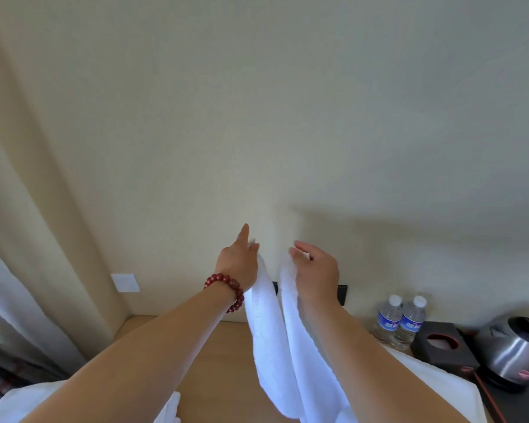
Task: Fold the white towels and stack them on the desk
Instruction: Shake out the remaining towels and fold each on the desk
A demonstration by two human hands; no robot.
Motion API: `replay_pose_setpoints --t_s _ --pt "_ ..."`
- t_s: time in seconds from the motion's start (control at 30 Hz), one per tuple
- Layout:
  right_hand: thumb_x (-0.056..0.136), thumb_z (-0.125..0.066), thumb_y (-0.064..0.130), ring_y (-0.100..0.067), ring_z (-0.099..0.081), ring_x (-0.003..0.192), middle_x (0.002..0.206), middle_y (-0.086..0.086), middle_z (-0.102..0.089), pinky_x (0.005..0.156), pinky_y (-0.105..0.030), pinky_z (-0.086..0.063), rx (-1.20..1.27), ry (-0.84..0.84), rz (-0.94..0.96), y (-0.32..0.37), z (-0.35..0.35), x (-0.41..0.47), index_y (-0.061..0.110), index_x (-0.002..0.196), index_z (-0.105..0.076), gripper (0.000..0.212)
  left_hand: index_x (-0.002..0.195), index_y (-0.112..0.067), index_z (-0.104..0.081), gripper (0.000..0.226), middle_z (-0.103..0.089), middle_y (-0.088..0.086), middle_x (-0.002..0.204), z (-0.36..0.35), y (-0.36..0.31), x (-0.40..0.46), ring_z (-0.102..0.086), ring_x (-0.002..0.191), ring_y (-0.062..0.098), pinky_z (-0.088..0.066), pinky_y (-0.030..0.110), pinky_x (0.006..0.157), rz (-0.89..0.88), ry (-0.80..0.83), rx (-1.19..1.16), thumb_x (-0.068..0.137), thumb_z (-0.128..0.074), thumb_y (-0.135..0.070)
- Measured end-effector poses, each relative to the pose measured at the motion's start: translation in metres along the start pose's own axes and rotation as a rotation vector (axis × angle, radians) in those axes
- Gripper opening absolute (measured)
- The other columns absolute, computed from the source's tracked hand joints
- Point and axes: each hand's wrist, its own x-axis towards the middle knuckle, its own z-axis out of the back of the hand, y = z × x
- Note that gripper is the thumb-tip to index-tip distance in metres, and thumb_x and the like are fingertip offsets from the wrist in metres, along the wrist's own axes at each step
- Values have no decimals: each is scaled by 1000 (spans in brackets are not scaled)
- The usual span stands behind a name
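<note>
Above the wooden desk (214, 355), both hands are holding one white towel (290, 346) up in front of the pale wall (287, 102). The left hand (237, 264) is pinching a top corner of the towel between thumb and fingers, with one finger pointing straight out toward the wall; a red bead bracelet (228, 290) is sitting on that wrist. The right hand (316, 271) is gripping the other top corner just beside it, its fingers curling over the cloth edge. From these two close-set corners the towel is hanging down in two long strips toward the near edge of the view, where its lower end is passing out of sight, so whether it is touching the desk cannot be told. More white cloth (434, 380) is lying on the desk at the near right, and another white heap (19, 401) is showing at the near left under the left forearm. At the far right of the desk, two water bottles (400, 323) are standing side by side against the wall, with a dark tissue box (440, 343) just in front of them and a steel kettle (515, 349) further right. A pale curtain (22, 239) is hanging along the left side, and a white wall plate (125, 282) is sitting on the wall near it.
</note>
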Motion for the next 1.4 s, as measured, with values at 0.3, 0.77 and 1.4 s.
replay_pose_setpoints --t_s 0.3,0.77,1.4 --pt "72 -77 6 -34 -67 110 124 -15 -68 97 -50 -54 325 250 -384 3 2 3 17 120 -67 50 158 -35 7 66 -56 2 73 -19 -3 -17 -54 63 14 -39 24 55 -129 116 -72 107 -34 -27" --pt "97 -63 18 -5 -68 83 77 20 -71 77 -22 -52 -61 100 -5 1 -2 -10 40 76 -71 31 136 -28 -59 41 -72 -3 101 -51 6 -19 -66 71 -5 -45 6 58 -25 104 -329 103 -37 -19" --pt "103 -45 25 -16 -46 57 54 4 -50 55 -30 -33 -436 99 143 -4 0 -25 12 60 -51 46 116 -21 -53 20 -65 2 79 -59 -1 -35 -62 70 25 -54 41 68 -178 101 120 103 -38 -26"
